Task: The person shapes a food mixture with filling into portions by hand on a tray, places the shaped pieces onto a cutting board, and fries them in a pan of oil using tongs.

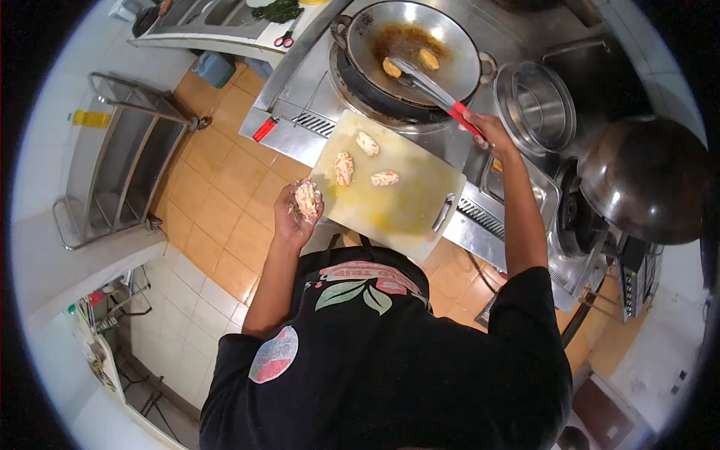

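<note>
My left hand (298, 214) cups a pale raw patty (307, 199) flecked with orange, beside the left edge of a cutting board (397, 206). Three similar patties (367, 144) lie on the board. My right hand (489, 133) is wrapped round the red handle of metal tongs (433, 91). The tongs' tips reach into a large wok (459, 45) next to a browned piece (391, 67); whether they grip it is too small to tell. Another browned piece (428, 59) lies a little to the right in the wok.
Nested metal bowls (535, 105) and a metal tray (550, 196) stand right of the wok. A big dark lid or pan (637, 180) is further right. Red scissors (283, 40) lie on the upper left counter. A metal trolley (127, 154) stands at left.
</note>
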{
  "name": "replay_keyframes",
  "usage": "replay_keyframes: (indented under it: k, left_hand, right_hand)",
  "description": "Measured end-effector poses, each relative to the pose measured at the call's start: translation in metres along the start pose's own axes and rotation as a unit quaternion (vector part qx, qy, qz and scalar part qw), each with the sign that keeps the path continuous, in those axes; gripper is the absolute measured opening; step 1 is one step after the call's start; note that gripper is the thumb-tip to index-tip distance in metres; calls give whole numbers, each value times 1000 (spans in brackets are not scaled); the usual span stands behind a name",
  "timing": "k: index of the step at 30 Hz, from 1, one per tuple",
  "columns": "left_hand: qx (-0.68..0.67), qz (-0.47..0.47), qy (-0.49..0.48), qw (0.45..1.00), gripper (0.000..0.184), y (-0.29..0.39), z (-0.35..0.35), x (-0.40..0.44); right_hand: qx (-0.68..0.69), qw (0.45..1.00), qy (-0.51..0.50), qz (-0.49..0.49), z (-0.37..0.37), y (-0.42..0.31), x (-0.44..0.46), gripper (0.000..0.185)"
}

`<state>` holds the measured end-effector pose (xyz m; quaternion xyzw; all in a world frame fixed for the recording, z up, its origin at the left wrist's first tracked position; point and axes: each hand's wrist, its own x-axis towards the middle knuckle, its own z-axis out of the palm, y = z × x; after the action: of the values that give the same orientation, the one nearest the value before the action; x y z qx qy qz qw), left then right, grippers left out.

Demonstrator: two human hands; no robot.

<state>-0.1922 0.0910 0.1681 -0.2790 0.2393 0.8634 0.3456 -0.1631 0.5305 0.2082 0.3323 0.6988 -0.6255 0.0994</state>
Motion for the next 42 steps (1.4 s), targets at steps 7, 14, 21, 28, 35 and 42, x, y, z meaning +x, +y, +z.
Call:
replay_keyframes:
  k: [7,14,21,28,35,42]
  left_hand:
    - [-11,2,-2,1000,26,-1,-6,1]
    - [-4,1,15,1000,23,-1,1,4]
    - [12,-6,19,1000,24,-1,16,9]
    - [20,-12,5,1000,24,-4,21,18]
    - [36,1,2,999,25,-11,25,14]
    - [13,7,-3,1000,26,-7,11,7]
  right_hand:
    - [84,996,-23,26,-12,16,3,36]
    - [88,996,0,-26,-20,18,-12,37]
    - [-10,998,49,-39,-30,28,-21,41]
    - [-321,902,173,-230,-19,31,-23,40]
    - [-480,807,170,-300,20,-12,-56,31]
    - [-530,768,162,-321,21,-8,-64,35]
